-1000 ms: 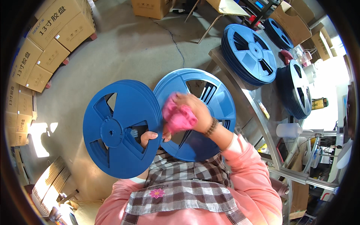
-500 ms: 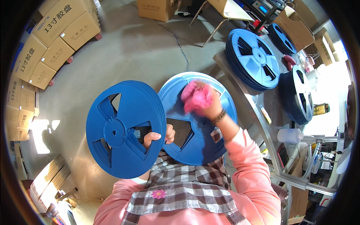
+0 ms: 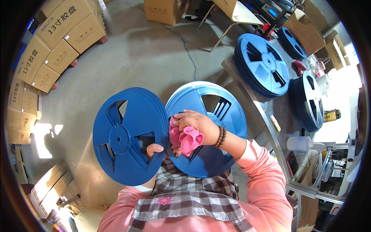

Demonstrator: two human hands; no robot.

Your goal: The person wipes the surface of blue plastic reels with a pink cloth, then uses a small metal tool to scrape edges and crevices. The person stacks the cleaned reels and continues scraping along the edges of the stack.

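Observation:
My left hand (image 3: pixel 155 149) is closed on a stack of several blue plastic reels (image 3: pixel 141 112); the thumb lies over the front reel's edge by a cut-out, and other fingers show partly behind. This stack is held tilted, its face toward me. A second group of blue reels (image 3: pixel 238 120) stands just right of it, by my lap, with similar openings. In my right hand (image 3: pixel 204 127) is a crumpled pink cloth (image 3: pixel 191 141), at the gap between the two groups, against the right reels' face. That hand partly covers the right reels' hub.
A metal-edged table (image 3: pixel 266 116) at the right bears a stack of blue reels (image 3: pixel 262 65), a darker stack (image 3: pixel 305 100) and a white bottle (image 3: pixel 299 143). Cardboard boxes (image 3: pixel 58 54) are piled at the far left. A chair (image 3: pixel 241 15) stands at the back.
My right hand with the cloth has moved down and left across the right reels, toward my left hand. The right reels have turned, so their cut-outs sit elsewhere.

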